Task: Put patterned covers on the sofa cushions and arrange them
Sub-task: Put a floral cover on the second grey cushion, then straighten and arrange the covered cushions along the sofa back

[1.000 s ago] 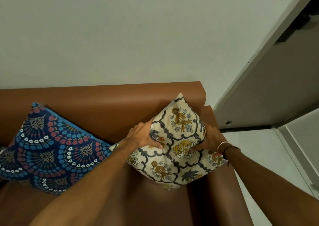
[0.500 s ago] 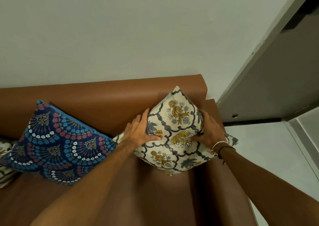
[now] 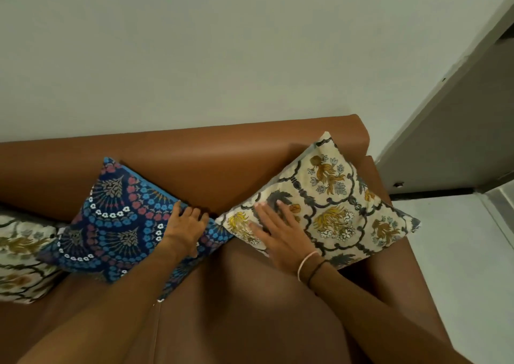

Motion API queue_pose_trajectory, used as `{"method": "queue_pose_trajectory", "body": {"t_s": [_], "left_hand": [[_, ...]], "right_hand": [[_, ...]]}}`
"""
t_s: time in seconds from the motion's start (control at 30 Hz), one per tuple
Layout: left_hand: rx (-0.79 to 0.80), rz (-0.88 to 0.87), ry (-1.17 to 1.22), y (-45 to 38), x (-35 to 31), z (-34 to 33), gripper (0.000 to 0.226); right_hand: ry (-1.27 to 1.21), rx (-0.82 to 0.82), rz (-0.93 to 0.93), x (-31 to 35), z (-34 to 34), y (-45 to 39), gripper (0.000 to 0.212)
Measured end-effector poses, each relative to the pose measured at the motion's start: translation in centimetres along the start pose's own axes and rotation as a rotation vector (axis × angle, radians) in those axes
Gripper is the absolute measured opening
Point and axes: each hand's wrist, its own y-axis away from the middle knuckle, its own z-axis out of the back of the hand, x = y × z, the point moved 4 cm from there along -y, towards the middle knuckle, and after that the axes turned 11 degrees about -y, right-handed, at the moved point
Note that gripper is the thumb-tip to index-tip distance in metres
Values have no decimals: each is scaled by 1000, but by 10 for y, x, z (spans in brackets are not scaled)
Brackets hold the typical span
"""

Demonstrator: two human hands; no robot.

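Observation:
A cream cushion with a yellow and grey floral pattern stands on one corner against the right end of the brown sofa. My right hand lies flat on its left part, fingers spread. A dark blue cushion with a fan pattern leans on the backrest to the left. My left hand grips its right corner. A second cream floral cushion shows at the far left, partly cut off by the frame edge.
The sofa's right armrest sits beside a grey door and its frame. Pale floor lies to the right. A plain wall rises behind the backrest.
Both hands let go of the cream cushion's sides. My left hand moved left onto the blue cushion's corner; my right hand shifted to lie flat on the cream cushion's left part.

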Motion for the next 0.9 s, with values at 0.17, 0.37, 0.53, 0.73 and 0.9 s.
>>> {"method": "queue_pose_trajectory", "body": {"t_s": [0.17, 0.37, 0.53, 0.73, 0.9], "left_hand": [[-155, -80, -43, 14, 6, -22, 91], [-264, -109, -11, 28, 19, -33, 87], [-286, -107, 50, 23, 35, -28, 81], [-377, -75, 175, 25, 36, -25, 73], [-867, 93, 312, 75, 69, -64, 57]], "right_hand": [[128, 203, -172, -5, -19, -21, 65], [163, 253, -198, 5, -27, -20, 70], [174, 305, -198, 9, -27, -20, 75], [121, 287, -250, 21, -17, -26, 73], [23, 60, -228, 41, -6, -49, 55]]}}
